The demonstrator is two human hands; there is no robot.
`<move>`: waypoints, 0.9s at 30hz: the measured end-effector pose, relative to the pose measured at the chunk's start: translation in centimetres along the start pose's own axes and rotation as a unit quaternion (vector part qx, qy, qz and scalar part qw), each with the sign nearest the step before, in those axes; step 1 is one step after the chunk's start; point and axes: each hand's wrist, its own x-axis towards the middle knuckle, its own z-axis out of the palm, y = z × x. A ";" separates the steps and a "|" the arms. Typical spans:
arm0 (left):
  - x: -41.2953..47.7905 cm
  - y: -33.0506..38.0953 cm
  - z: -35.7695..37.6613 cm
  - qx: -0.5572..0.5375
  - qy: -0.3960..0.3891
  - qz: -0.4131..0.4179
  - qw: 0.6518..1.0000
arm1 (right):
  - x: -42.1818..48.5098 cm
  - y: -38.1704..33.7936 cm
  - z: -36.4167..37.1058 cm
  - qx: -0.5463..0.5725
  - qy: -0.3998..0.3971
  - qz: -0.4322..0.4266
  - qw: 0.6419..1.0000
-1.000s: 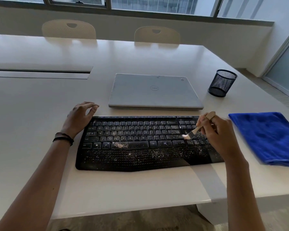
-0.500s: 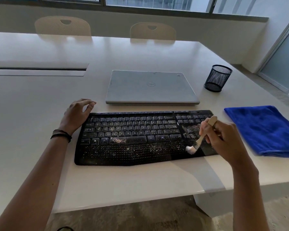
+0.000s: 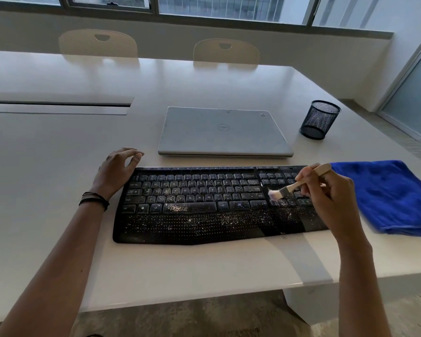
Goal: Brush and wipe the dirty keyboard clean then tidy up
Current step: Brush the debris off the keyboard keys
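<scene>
Brushing the right end of the keyboard [image 3: 204, 226].

R hand [image 3: 332, 193] pinches the brush [image 3: 294, 186] mid-handle, bristles down on the keys at the keyboard's right end. L hand [image 3: 114, 170] sits at its far-left corner, fingers loosely curled, holding nothing. Prob. best: short light flicks toward the keyboard's front edge, tips worked btwn keys, then go leftward row by row, since specks lie thick on spacebar & palm rest. Cloth [image 3: 387, 198] lies just right of the keyboard for the wipe.

Closed grey laptop [image 3: 225, 131] on white table [image 3: 58, 154]; two pale chairs [image 3: 98, 43] beyond.
</scene>
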 end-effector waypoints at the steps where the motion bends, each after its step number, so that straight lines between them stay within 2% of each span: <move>1: 0.0 -0.1 0.0 -0.002 0.000 -0.002 1.000 | 0.2 0.0 0.2 -0.002 0.002 0.002 1.000; 9: -0.1 0.2 0.0 -0.002 0.006 -0.009 1.000 | 2.1 -0.2 1.6 -0.014 -0.009 0.022 1.000; 14: -0.1 0.3 0.0 -0.007 0.005 -0.015 1.000 | 3.3 -0.5 3.1 -0.019 -0.054 0.034 0.998; 27: 0.0 0.2 -0.3 -0.003 0.003 -0.037 0.999 | 5.5 -3.4 9.9 -0.002 -0.158 -0.031 0.987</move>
